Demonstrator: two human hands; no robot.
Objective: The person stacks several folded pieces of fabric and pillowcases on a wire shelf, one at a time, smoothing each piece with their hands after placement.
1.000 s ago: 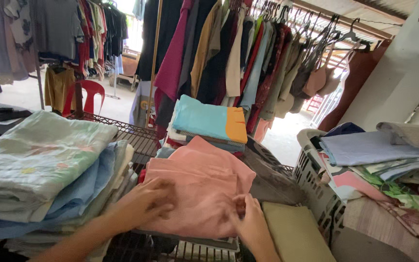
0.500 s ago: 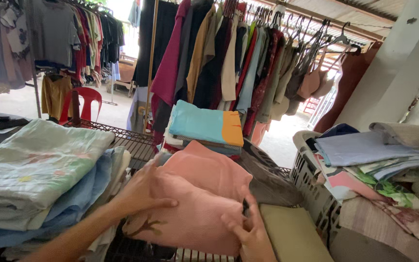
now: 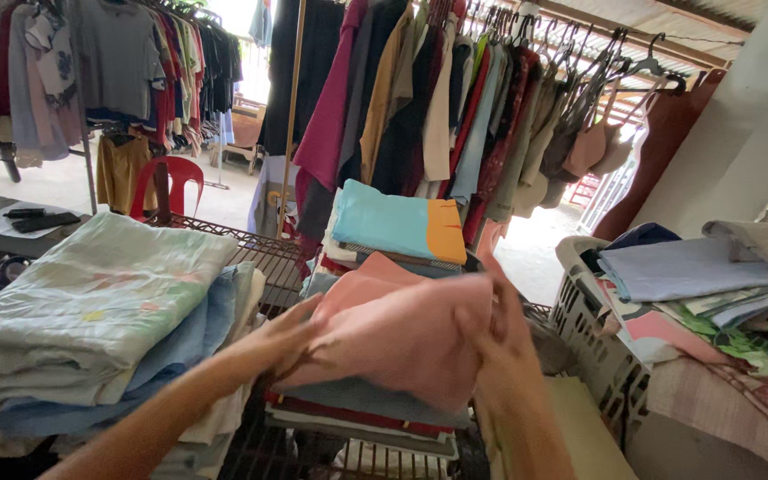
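Two hands lifting a folded pink garment [image 3: 402,333] above a clothes stack [image 3: 357,418].
Left hand [image 3: 273,342] and right hand [image 3: 500,333] grip its edges (mid-fold, seemingly); squaring it calls for level hands, left of the laundry basket [image 3: 593,347].

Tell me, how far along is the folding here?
Done: folded stacks lie on the wire rack, like the pale pile at left and the teal-and-orange stack behind. In hand: both hands, left and right, lift a pink garment. Left: loose clothes fill the basket.
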